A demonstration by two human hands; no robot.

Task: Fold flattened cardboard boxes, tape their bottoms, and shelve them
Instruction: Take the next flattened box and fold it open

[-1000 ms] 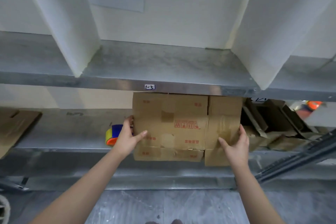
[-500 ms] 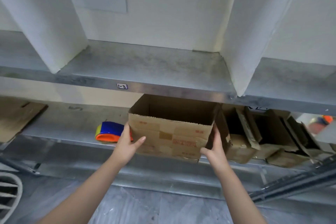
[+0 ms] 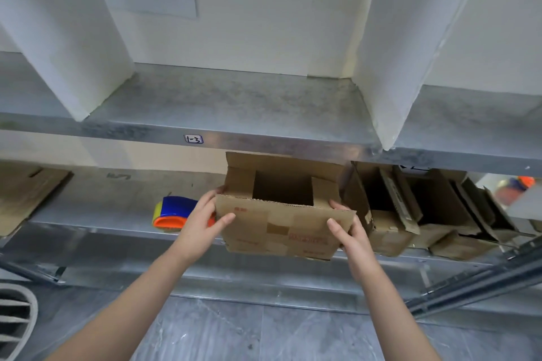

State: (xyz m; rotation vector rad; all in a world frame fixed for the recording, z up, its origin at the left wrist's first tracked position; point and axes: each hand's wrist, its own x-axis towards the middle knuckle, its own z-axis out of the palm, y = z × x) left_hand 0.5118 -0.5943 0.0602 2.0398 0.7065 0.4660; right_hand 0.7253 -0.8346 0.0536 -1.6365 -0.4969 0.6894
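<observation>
The box point(image 3: 281, 228) is being gripped by left hand point(image 3: 202, 223) and right hand point(image 3: 352, 231), flaps probably being folded; tape point(image 3: 173, 211) beside the left is likely needed next.

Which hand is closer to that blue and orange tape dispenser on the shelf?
Left. The left hand grips the box edge beside the tape dispenser; the right hand grips the box's opposite edge, with the box between.

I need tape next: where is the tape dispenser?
In the head view the tape dispenser lies on the lower shelf, left of the box, behind the left hand.
</observation>
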